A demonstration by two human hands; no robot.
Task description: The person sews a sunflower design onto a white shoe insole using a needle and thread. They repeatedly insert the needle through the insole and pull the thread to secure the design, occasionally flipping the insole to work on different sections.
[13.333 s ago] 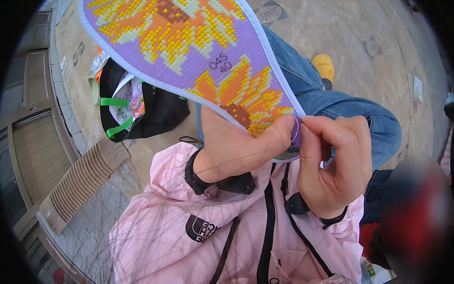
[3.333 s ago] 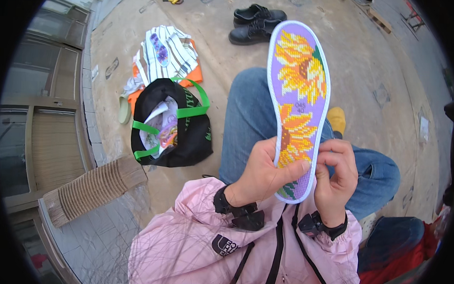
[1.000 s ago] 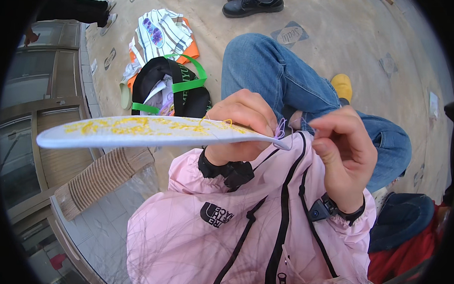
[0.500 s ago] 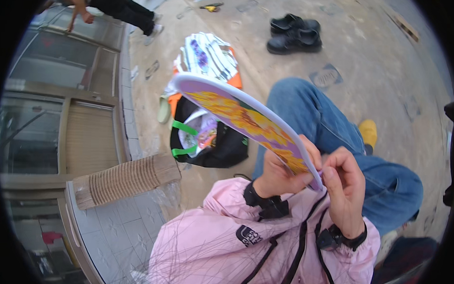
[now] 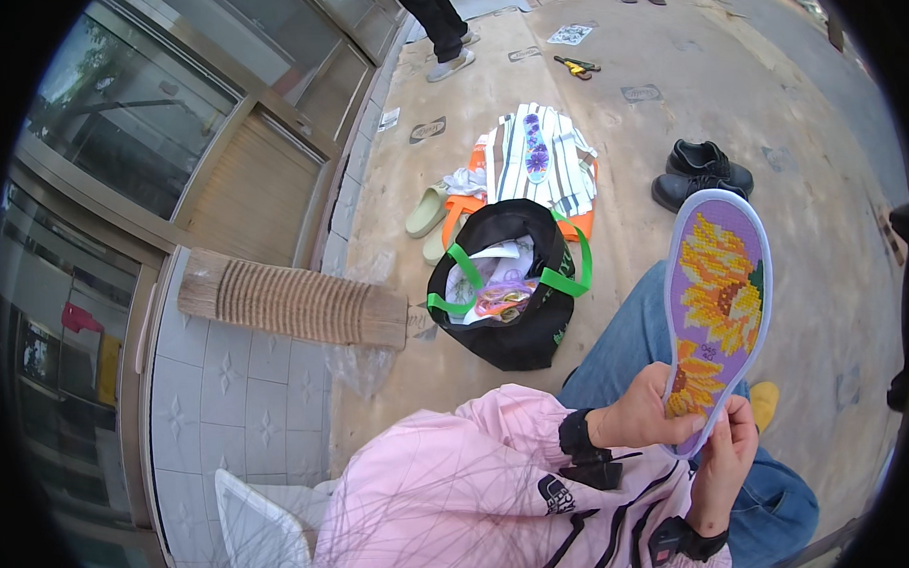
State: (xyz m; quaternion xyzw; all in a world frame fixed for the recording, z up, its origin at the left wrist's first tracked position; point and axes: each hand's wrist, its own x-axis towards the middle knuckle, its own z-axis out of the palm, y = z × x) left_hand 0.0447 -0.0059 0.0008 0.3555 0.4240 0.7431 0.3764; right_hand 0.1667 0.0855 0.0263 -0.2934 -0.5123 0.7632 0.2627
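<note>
An embroidered insole (image 5: 722, 293), purple with yellow and orange sunflowers and a pale rim, stands upright above my knees with its patterned face toward me. My left hand (image 5: 638, 409) is closed round its lower left edge, thumb lying across the face. At the lower right edge, near the heel end, my right hand (image 5: 726, 452) has its fingers bent and pressed against the rim. Whether a needle or thread is between those fingers is hidden. Both wrists wear black bands, below pink sleeves.
Ahead lies a black bag (image 5: 503, 331) with green handles, filled with colourful items. Behind it, another patterned insole (image 5: 535, 152) rests on striped cloth (image 5: 568, 173). Around are black shoes (image 5: 704, 173), green slippers (image 5: 427, 211), yellow-handled pliers (image 5: 576, 67), a ridged wooden block (image 5: 294, 298) and a standing person's legs (image 5: 439, 23).
The insole has turned from nearly edge-on to face me and stands more upright. Both hands have shifted right and lower in view, still on its narrow end. My view has swung left.
</note>
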